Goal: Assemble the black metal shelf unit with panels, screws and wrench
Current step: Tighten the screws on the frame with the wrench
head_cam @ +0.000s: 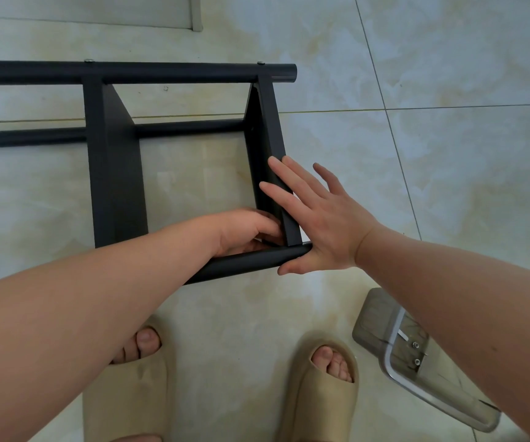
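Pale glossy floor tiles (448, 161) carry the work. The black shelf unit (114, 186) is laid on its side on them, directly ahead of the person's feet. Two flat panels are seen joined to the far tube (161, 72), where two screw heads (89, 61) show. The near tube (244, 261) is offered up against the lower corner of the end panel (268, 129).

The right hand (318, 218) is laid flat and wide, fingers spread, against the outer face of that panel and the tube end. The left hand (244, 228) is tucked inside the same corner with its fingers curled. Whether a screw or wrench is held there cannot be told.

The frame is judged rigid and moderately heavy, with a smooth painted finish that may slip under a flat palm. The unfastened tube is judged free to roll or drop out of line. A grip round the tubes is recommended, since the thin panel edges are likely to flex and dig in.

A clear plastic container (381, 317) with loose screws (416, 345) is noted on the floor beside the right slipper (318, 400).
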The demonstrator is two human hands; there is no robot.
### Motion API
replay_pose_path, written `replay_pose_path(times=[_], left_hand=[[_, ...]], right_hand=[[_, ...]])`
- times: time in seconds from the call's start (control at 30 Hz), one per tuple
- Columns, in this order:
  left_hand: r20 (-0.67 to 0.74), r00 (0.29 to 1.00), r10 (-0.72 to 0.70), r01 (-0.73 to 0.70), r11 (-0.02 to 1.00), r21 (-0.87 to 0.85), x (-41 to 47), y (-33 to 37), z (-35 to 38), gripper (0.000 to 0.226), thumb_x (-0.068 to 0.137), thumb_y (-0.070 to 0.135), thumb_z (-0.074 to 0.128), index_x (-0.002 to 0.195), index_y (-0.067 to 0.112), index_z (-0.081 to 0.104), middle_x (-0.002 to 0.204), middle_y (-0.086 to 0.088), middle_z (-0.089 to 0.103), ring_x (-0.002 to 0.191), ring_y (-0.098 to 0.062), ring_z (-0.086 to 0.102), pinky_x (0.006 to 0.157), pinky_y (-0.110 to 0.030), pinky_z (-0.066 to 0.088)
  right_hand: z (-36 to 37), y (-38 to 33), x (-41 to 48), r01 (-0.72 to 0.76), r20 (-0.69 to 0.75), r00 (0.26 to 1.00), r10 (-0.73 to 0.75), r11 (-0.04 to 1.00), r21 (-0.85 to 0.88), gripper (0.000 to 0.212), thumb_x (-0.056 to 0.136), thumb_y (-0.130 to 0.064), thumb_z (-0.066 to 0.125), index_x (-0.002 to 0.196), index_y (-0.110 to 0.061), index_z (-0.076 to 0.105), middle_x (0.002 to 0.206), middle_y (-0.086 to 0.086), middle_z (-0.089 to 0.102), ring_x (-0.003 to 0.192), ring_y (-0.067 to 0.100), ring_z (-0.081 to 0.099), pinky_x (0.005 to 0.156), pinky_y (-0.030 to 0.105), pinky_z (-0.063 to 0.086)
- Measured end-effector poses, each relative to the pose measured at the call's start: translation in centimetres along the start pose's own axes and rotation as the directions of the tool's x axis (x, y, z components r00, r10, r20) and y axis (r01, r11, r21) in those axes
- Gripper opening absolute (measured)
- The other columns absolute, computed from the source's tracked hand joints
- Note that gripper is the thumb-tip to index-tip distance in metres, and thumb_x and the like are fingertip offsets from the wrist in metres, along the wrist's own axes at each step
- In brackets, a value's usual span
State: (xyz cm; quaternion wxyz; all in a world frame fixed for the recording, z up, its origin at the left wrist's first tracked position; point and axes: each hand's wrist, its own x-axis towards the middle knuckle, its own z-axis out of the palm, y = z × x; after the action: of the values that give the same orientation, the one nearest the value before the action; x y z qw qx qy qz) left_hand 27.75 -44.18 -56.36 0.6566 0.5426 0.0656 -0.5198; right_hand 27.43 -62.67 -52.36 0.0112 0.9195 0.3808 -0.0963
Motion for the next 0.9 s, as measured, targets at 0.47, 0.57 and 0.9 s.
replay_pose_path(times=[0.47, 0.57, 0.9], left_hand=[[0.067, 0.998, -0.012, 0.019, 0.993, -0.120, -0.15, 0.18, -0.05, 0.019, 0.092, -0.008, 0.045, 0.093, 0.003, 0.060, 0.077, -0.011, 0.062, 0.068, -0.020, 0.066, 0.063, -0.030, 0.055], [0.075, 0.997, -0.006, 0.010, 0.999, -0.052, -0.15, 0.16, 0.08, 0.017, 0.093, 0.000, 0.049, 0.092, 0.005, 0.065, 0.074, -0.006, 0.067, 0.069, -0.016, 0.066, 0.065, -0.028, 0.053], [0.061, 0.998, -0.005, 0.008, 0.999, -0.046, -0.13, 0.09, -0.09, 0.017, 0.092, -0.009, 0.048, 0.092, 0.001, 0.062, 0.077, -0.012, 0.064, 0.071, -0.022, 0.066, 0.067, -0.031, 0.054]], right_hand=[[0.05, 0.01, -0.01, 0.002, -0.007, 1.000, -0.001, 1.000, 0.013, 0.121, 0.072, -0.094, 0.040, 0.160, -0.014, 0.021, 0.169, 0.013, 0.003, 0.157, 0.030, 0.005, 0.121, 0.061, 0.018], [0.09, 0.01, -0.01, 0.001, -0.010, 1.000, -0.001, 1.000, 0.020, 0.121, 0.071, -0.093, 0.041, 0.160, -0.014, 0.021, 0.169, 0.013, 0.004, 0.156, 0.030, 0.005, 0.120, 0.061, 0.018], [0.07, 0.02, -0.01, 0.004, -0.020, 1.000, -0.004, 1.000, 0.018, 0.120, 0.072, -0.093, 0.040, 0.160, -0.014, 0.021, 0.169, 0.013, 0.005, 0.156, 0.030, 0.006, 0.120, 0.061, 0.019]])
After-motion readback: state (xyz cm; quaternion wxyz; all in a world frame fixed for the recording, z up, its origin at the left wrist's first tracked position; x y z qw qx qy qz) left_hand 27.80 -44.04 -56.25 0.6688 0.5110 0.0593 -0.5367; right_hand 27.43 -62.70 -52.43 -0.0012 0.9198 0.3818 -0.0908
